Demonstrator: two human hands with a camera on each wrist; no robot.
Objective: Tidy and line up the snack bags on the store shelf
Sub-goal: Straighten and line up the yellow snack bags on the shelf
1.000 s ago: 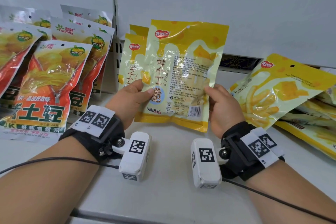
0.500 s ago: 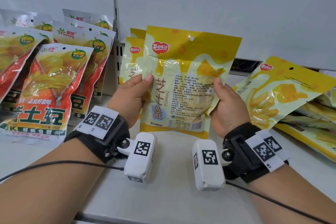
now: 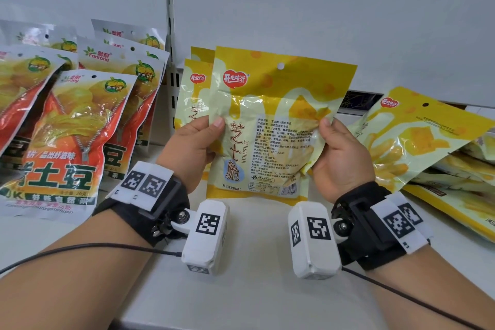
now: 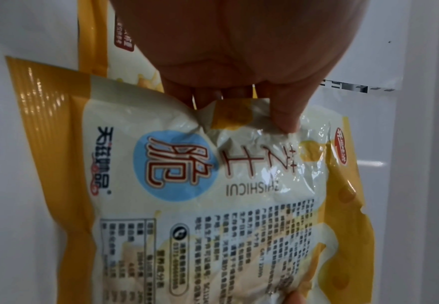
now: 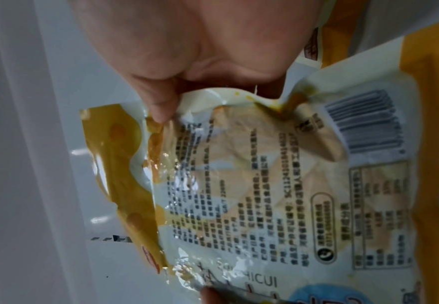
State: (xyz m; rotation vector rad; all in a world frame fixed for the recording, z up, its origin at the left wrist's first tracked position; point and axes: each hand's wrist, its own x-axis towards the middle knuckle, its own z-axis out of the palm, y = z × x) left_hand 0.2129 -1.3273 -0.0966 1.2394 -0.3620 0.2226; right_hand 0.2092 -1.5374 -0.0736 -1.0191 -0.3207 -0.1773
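I hold a yellow cheese-snack bag (image 3: 270,126) upright above the white shelf (image 3: 249,289), its printed back toward me. My left hand (image 3: 198,142) pinches its left edge with the thumb in front; in the left wrist view the left hand (image 4: 270,107) crumples the bag (image 4: 213,195) there. My right hand (image 3: 340,153) grips the right edge, and the right wrist view shows the right hand (image 5: 166,102) with its thumb pressed on the bag (image 5: 265,185). Two more yellow bags (image 3: 191,94) stand upright behind it at the shelf's back.
Several orange potato-snack bags (image 3: 69,136) lean in rows on the left. A pile of yellow bags (image 3: 428,147) lies slumped on the right. A slotted upright (image 3: 168,8) divides the white back wall. The shelf's front edge (image 3: 166,325) runs below my forearms.
The held bag has come up and toward me and now stands squarer; both hands shifted up its side edges, keeping their hold.
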